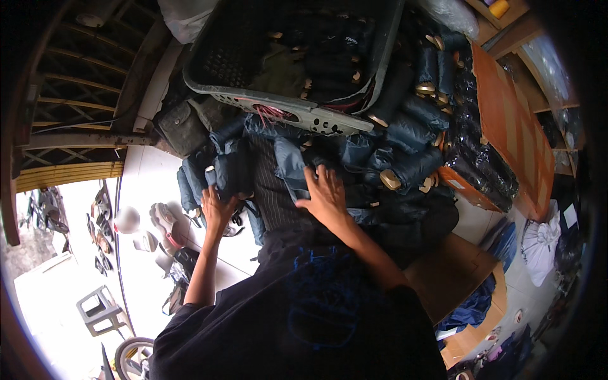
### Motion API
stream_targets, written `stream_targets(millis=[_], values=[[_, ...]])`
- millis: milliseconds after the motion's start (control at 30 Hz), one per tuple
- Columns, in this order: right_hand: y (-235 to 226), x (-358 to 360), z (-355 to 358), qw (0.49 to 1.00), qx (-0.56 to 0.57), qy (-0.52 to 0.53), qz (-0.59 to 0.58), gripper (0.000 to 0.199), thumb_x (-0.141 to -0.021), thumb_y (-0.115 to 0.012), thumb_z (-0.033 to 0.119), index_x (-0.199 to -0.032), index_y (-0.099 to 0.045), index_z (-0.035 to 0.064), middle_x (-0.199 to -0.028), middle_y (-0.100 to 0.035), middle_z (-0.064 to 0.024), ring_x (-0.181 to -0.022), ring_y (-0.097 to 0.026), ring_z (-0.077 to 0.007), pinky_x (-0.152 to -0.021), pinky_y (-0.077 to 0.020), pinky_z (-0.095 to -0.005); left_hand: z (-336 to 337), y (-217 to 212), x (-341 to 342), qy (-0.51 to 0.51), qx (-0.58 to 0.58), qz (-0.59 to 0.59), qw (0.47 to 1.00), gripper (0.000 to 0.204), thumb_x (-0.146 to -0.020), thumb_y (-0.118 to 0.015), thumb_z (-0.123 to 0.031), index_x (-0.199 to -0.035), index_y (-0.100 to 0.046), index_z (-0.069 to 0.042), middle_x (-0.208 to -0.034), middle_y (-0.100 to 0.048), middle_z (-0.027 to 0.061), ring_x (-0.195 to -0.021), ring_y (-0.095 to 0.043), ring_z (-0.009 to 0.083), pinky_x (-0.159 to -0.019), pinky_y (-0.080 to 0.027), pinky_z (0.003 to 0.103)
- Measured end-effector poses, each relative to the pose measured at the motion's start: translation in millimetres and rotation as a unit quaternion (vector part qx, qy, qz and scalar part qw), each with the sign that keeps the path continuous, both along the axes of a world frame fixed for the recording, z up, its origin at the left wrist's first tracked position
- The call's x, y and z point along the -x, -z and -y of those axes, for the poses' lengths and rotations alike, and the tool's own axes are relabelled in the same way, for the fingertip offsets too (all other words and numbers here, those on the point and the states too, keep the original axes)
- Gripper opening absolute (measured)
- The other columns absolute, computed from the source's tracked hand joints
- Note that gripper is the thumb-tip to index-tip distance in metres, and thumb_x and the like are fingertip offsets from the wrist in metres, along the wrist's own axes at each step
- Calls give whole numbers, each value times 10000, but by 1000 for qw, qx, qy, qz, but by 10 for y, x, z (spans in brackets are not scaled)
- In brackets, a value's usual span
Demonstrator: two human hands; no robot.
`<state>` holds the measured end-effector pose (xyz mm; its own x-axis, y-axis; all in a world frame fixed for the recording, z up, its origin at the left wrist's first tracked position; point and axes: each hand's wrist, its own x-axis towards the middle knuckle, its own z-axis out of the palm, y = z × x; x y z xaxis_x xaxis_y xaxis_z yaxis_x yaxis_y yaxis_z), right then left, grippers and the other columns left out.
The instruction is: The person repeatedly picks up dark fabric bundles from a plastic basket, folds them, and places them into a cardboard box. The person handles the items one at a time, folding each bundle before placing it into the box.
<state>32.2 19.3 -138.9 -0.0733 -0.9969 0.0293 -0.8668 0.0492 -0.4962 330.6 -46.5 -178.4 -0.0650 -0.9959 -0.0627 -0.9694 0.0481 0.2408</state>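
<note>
The right hand (324, 197) is spread wide, with the thumb apart, beside a blue bundle (290, 158); from my camera I see no grip on it. The left hand (218, 206) has its fingers bent at the lower end of a dark roll (233, 174), and I cannot tell if they close on it. Both pieces lie in front of the basket (297, 114).

My first worry is the bundle: it looks soft and loosely folded, so if I pinch only its outer layer, it could open or slip. The roll lies at the left edge of the heap; a weak hold there could let it fall toward the floor (221, 275). On the right, other rolls (411, 117) are stacked unevenly, and a knock from the right wrist might make them slide. The pink strings (269, 113) at the basket could also catch a finger that reaches too high.
</note>
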Motion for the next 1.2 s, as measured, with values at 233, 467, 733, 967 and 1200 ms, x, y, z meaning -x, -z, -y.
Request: stream_targets(millis=[233,467,733,967,1200], values=[[294,52,54,997,58,-47,10,296,-758,-671,71,-1046,-602,92,-1023,-490,-86,-914,-504,-282,-761,-434,-407,72,-43,277,-39,25,-191,981,706,-728,-708,-251,-1332,-398,-56,-1310,-401,219,-1214,-399,414,-1002,-335,480],[14,257,-7,959,82,-52,266,243,-711,-669,-40,-925,-580,36,-972,-507,-93,-897,-555,-295,-720,-466,-351,76,-701,899,207,36,-246,946,392,-754,-714,-196,-1107,-614,-58,-1182,-522,175,-1068,-503,348,-929,-393,419],[-552,533,-356,912,85,89,391,224,-752,-688,-15,-938,-569,20,-1032,-507,-93,-867,-531,-161,-687,-432,-228,-134,-914,2021,386,-14,-415,824,159,-718,-701,-50,-871,-660,-38,-838,-626,86,-812,-595,263,-706,-440,363],[-736,1086,-663,854,237,309,345,127,-850,-617,-22,-950,-554,25,-1044,-539,-73,-877,-482,-97,-754,-393,-209,999,-1771,2246,443,-26,-428,787,143,-853,-618,-120,-938,-673,-20,-787,-672,98,-697,-657,196,-646,-518,332],[-508,1540,-533,778,299,424,355,150,-910,-563,30,-1055,-556,-8,-1020,-552,-58,-967,-509,-124,-875,-384,-248,2829,-852,3073,549,-207,-10,810,385,-808,-642,-241,-1108,-623,-1,-1033,-650,204,-961,-641,308,-853,-506,393]])
